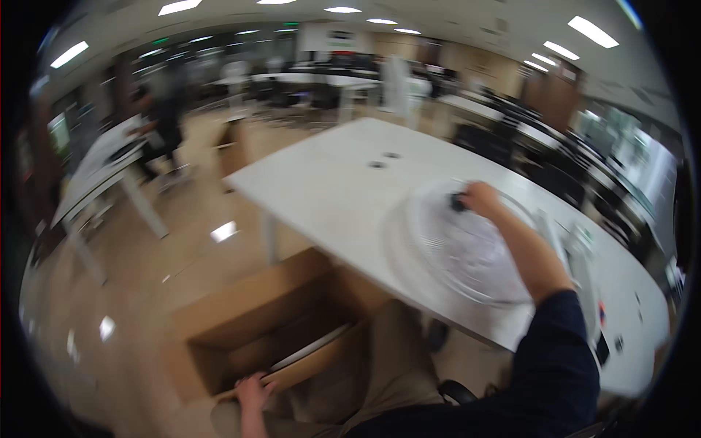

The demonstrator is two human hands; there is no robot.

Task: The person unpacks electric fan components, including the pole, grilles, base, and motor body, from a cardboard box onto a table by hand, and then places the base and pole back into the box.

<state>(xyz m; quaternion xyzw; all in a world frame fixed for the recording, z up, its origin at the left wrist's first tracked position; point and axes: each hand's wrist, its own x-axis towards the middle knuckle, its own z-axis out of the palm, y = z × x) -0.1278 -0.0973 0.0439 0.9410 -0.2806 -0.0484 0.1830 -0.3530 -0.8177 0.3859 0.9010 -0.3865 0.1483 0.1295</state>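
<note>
My right hand (481, 198) reaches over the white table and grips a small dark part (457, 201), too blurred to name. Below that hand lies a large round, see-through ribbed cover (465, 257) on the tabletop. Down on the left, my left hand (253, 390) has its fingers curled over the rim of an open cardboard box (263, 295) beside my legs. A flat white item (309, 347) stands inside along the box's near wall; the bottom is in shadow.
On the white table (323, 180), white parts (580, 263) and a dark flat object (602, 349) lie right of my arm. Another person (164, 120) is at a desk (104, 164) on the left. Behind that table stands a brown box (233, 148). Office chairs (482, 145) line the far side.
</note>
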